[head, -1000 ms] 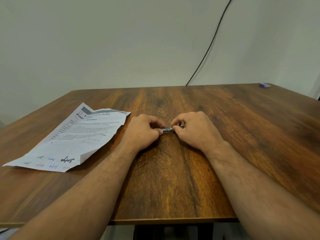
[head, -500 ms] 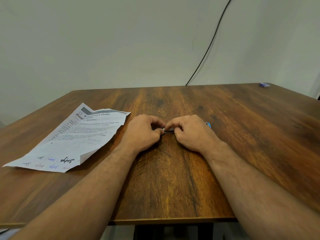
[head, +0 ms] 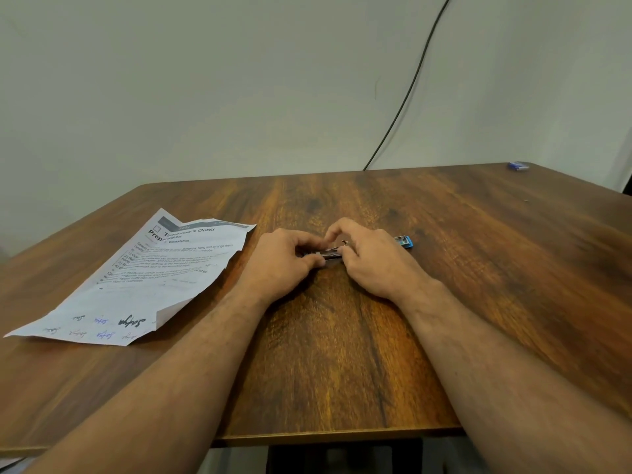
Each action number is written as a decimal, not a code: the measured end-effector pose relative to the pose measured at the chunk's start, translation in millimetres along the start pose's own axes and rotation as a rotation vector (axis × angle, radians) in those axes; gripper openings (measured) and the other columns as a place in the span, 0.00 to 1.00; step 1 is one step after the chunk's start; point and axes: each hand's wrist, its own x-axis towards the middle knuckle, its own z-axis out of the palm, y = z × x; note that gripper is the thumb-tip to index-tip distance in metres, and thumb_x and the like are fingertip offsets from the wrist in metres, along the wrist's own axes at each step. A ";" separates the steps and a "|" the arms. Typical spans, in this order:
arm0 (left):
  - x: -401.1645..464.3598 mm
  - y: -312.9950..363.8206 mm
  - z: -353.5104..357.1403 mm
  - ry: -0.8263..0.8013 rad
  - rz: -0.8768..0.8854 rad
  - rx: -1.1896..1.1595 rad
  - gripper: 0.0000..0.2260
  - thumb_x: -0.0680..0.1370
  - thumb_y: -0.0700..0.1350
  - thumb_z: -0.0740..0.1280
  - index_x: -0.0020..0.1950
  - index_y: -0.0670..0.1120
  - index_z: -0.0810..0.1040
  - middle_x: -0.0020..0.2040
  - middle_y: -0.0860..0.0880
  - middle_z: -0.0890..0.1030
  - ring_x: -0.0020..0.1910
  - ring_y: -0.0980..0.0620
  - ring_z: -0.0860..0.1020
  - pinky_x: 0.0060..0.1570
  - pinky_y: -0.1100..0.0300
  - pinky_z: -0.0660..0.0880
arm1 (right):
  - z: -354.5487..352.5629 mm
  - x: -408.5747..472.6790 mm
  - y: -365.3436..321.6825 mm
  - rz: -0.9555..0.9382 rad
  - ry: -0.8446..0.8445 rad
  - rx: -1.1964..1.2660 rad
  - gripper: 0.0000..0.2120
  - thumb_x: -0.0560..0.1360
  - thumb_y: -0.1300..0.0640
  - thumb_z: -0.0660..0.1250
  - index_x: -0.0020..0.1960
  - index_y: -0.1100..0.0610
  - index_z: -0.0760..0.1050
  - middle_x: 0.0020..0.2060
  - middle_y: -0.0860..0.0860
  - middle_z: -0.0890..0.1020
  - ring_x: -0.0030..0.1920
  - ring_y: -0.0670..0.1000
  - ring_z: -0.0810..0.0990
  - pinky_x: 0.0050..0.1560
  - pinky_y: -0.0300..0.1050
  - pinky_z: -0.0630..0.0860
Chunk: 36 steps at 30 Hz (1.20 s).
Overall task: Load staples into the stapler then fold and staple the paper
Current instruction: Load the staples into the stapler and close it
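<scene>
A small stapler (head: pixel 330 253) with a metal body and a blue end (head: pixel 404 241) lies on the wooden table (head: pixel 342 354), held between both hands. My left hand (head: pixel 284 265) pinches its left metal end. My right hand (head: pixel 372 261) covers the right part, with the blue end sticking out past the knuckles. The staples themselves are hidden under my fingers. A creased printed paper (head: pixel 147 282) with scribbled signatures lies flat to the left, apart from my hands.
A small blue box (head: pixel 518 165) sits at the table's far right corner. A black cable (head: pixel 407 94) runs down the wall behind the table. The table's front edge is close under my forearms.
My right hand has slid a little toward me and to the right, and the stapler's blue end now shows past it. The left hand has stayed put.
</scene>
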 end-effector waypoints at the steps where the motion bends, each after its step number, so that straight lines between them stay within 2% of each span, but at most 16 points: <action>1: 0.7 -0.7 0.3 0.003 -0.007 -0.009 0.12 0.76 0.46 0.74 0.58 0.57 0.85 0.54 0.58 0.85 0.55 0.61 0.80 0.64 0.56 0.74 | 0.5 1.4 1.4 0.022 0.027 0.029 0.08 0.81 0.55 0.62 0.58 0.45 0.74 0.34 0.46 0.78 0.32 0.45 0.75 0.35 0.44 0.67; 4: 1.5 -2.1 0.6 0.017 -0.024 -0.026 0.12 0.75 0.44 0.75 0.56 0.57 0.86 0.52 0.59 0.86 0.53 0.61 0.80 0.61 0.59 0.75 | 1.0 5.0 3.4 0.074 0.064 0.058 0.05 0.79 0.52 0.67 0.54 0.45 0.78 0.36 0.45 0.79 0.34 0.43 0.76 0.39 0.43 0.69; 7: 1.3 -2.7 0.9 0.027 -0.038 -0.054 0.13 0.74 0.42 0.75 0.54 0.57 0.87 0.50 0.59 0.86 0.50 0.61 0.81 0.56 0.61 0.77 | -0.8 5.5 0.7 0.073 0.076 0.022 0.06 0.75 0.52 0.73 0.51 0.45 0.85 0.40 0.43 0.83 0.42 0.44 0.78 0.47 0.44 0.72; 10: 1.2 -3.4 1.1 0.039 -0.054 -0.090 0.12 0.73 0.42 0.76 0.53 0.57 0.87 0.47 0.60 0.86 0.47 0.60 0.82 0.51 0.62 0.78 | -2.2 6.1 -2.1 0.061 0.098 -0.065 0.09 0.73 0.51 0.74 0.53 0.46 0.87 0.50 0.46 0.87 0.53 0.49 0.82 0.58 0.47 0.76; 12: 1.3 -3.8 1.1 0.046 -0.053 -0.097 0.12 0.72 0.43 0.76 0.52 0.57 0.88 0.46 0.59 0.86 0.46 0.61 0.83 0.50 0.62 0.78 | -0.9 7.3 -3.2 0.035 0.078 -0.134 0.10 0.75 0.50 0.73 0.55 0.47 0.86 0.52 0.47 0.87 0.56 0.51 0.82 0.60 0.50 0.76; 16: 1.4 -4.0 1.2 0.055 -0.062 -0.107 0.11 0.72 0.44 0.77 0.51 0.57 0.88 0.46 0.59 0.87 0.46 0.59 0.83 0.53 0.57 0.80 | 0.5 7.5 -2.7 0.016 0.044 -0.168 0.11 0.79 0.50 0.68 0.59 0.47 0.84 0.53 0.47 0.87 0.55 0.52 0.83 0.60 0.52 0.77; 20: 1.2 -2.1 0.6 0.052 -0.072 -0.108 0.11 0.72 0.43 0.77 0.52 0.57 0.88 0.47 0.59 0.87 0.47 0.60 0.83 0.53 0.59 0.80 | 0.9 5.3 -1.7 0.045 0.025 -0.110 0.12 0.80 0.50 0.65 0.61 0.44 0.83 0.55 0.46 0.87 0.57 0.50 0.82 0.62 0.52 0.77; 24: 1.9 -1.5 0.8 0.060 -0.077 -0.085 0.11 0.73 0.44 0.76 0.53 0.56 0.87 0.48 0.58 0.86 0.46 0.60 0.82 0.52 0.60 0.79 | -0.5 5.1 -1.9 0.091 0.020 -0.064 0.18 0.77 0.57 0.64 0.62 0.42 0.82 0.60 0.43 0.85 0.56 0.47 0.81 0.63 0.48 0.77; 28: 1.4 0.2 3.0 0.045 -0.053 -0.024 0.12 0.72 0.47 0.77 0.55 0.56 0.87 0.47 0.57 0.86 0.45 0.61 0.80 0.50 0.62 0.76 | -0.5 4.8 -2.6 0.124 0.082 -0.069 0.19 0.76 0.59 0.63 0.65 0.47 0.81 0.62 0.47 0.84 0.62 0.50 0.80 0.67 0.50 0.74; 32: 1.5 3.1 4.2 0.032 -0.017 0.056 0.13 0.76 0.46 0.74 0.60 0.54 0.85 0.53 0.56 0.84 0.52 0.58 0.78 0.55 0.64 0.70 | -2.3 4.9 -0.7 0.233 0.200 -0.043 0.18 0.75 0.55 0.64 0.62 0.47 0.82 0.57 0.50 0.86 0.56 0.52 0.83 0.63 0.49 0.77; 34: 0.7 5.1 4.1 0.020 0.008 0.122 0.13 0.79 0.45 0.70 0.62 0.53 0.84 0.55 0.54 0.81 0.54 0.55 0.77 0.56 0.63 0.69 | -2.5 1.9 -4.1 0.229 0.124 -0.073 0.20 0.72 0.56 0.64 0.62 0.46 0.82 0.55 0.47 0.85 0.55 0.51 0.82 0.59 0.47 0.78; 36: -0.5 6.7 2.6 0.044 -0.005 0.134 0.13 0.80 0.43 0.67 0.62 0.53 0.84 0.53 0.53 0.79 0.52 0.56 0.76 0.54 0.63 0.68 | -1.7 0.1 -7.7 0.214 0.068 -0.128 0.23 0.71 0.58 0.63 0.63 0.45 0.81 0.55 0.47 0.83 0.56 0.52 0.81 0.59 0.49 0.77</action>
